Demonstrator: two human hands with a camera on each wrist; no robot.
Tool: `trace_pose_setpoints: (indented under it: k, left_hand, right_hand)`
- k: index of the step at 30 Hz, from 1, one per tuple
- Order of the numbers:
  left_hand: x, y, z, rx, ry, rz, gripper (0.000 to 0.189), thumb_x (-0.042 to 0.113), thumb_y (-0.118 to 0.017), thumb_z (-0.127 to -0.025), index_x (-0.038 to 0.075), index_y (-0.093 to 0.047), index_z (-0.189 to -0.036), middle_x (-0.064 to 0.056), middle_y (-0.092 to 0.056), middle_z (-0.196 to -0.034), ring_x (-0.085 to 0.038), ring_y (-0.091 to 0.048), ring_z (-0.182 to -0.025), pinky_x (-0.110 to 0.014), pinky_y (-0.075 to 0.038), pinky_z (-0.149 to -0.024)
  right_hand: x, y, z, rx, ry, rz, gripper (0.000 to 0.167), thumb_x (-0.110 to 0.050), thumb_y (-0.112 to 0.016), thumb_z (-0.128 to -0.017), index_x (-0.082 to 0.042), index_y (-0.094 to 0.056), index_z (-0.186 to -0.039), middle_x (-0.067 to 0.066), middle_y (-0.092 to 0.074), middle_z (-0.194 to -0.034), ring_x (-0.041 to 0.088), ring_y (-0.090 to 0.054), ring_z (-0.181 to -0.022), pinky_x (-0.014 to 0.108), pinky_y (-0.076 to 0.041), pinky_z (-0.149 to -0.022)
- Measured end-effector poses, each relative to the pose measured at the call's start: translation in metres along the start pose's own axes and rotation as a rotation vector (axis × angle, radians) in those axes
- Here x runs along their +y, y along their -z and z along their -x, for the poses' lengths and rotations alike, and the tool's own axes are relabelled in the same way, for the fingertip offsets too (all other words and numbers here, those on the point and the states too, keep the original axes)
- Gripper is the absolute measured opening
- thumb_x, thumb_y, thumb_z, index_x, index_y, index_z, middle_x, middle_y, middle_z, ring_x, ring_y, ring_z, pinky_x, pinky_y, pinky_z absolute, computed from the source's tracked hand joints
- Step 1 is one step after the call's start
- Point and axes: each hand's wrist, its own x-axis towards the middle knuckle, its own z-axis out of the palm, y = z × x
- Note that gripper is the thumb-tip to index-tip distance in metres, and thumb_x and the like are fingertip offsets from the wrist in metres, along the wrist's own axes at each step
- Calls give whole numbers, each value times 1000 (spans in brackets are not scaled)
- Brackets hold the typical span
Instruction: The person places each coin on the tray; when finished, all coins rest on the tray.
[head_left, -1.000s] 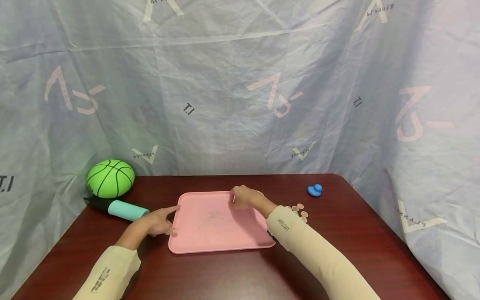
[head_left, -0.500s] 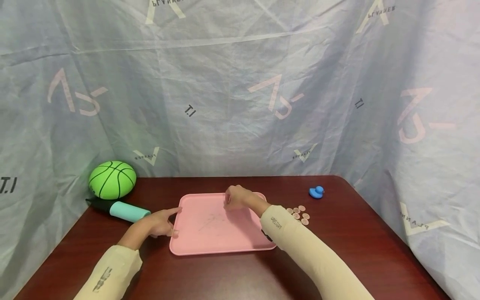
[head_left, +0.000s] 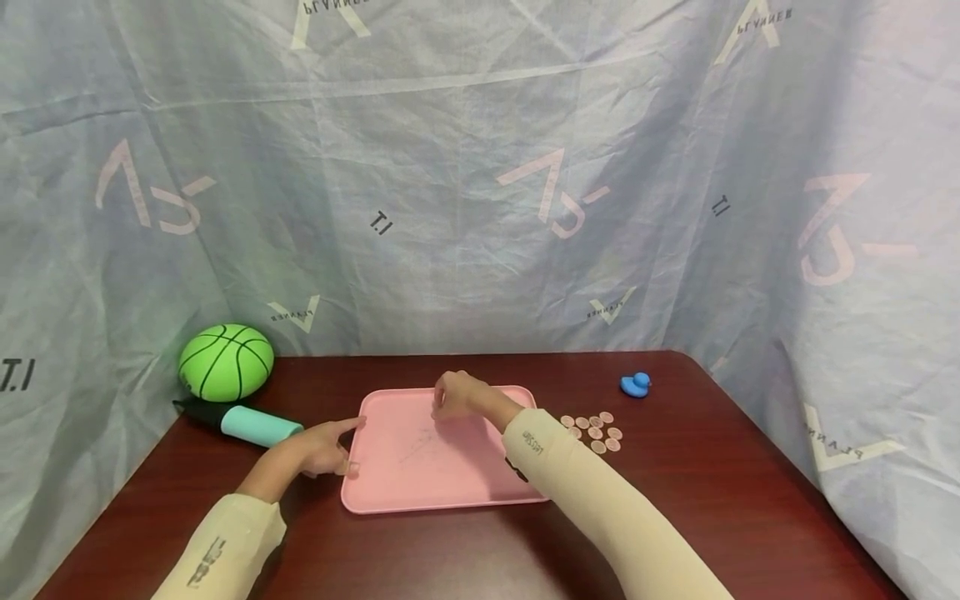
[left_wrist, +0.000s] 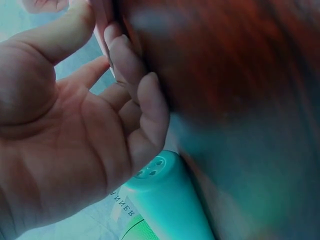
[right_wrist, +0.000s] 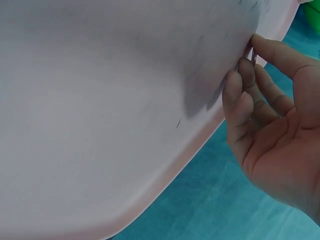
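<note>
In the head view, a pink tray [head_left: 420,467] lies on the dark red table. My left hand [head_left: 322,447] is at its left rim; the thumb lies over the edge and the index finger stretches along it, with the other fingers curled in the left wrist view. Above the tray's far half is my right hand [head_left: 457,397], its thumb and fingertips pinching a thin coin [right_wrist: 254,56] seen edge-on in the right wrist view. Dark marks show on the tray's surface. Several copper-coloured coins [head_left: 595,433] lie in a loose group right of the tray.
A turquoise bottle-like object with a black end [head_left: 258,426] lies left of the tray, near my left hand. Behind it sits a green ball [head_left: 227,362] with black lines. A blue toy duck [head_left: 636,385] stands at the back right. Grey cloth [head_left: 450,250] hangs behind the table.
My right hand has moved left over the tray, and its sleeve now uncovers more of the coins. My left hand stays at the tray's rim.
</note>
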Motion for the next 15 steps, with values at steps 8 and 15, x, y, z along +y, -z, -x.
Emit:
trace_pose_setpoints:
  k: [8,15]
  left_hand:
    - [0,-1,1,10,13,-18,84,9,-77,-84,6,-32,-154,-4,-67,-86,-19,-57,-76,-33,-44,-56]
    - [1,0,0,12,15,-18,84,9,-77,-83,6,-33,-154,-4,-65,-84,-20,-57,-76,-32,-44,-56]
  right_hand:
    - [-4,-6,-8,48,38,-20,15,-32,-78,-85,-20,-69,-89,-9,-65,-85,8,-59,-82,26,-49,-72]
    - [-12,-10,-13,97,13,13,20,-40,-79,-85,-23,-69,-86,-14,-64,-81,6,-60,-80,33,-50,-71]
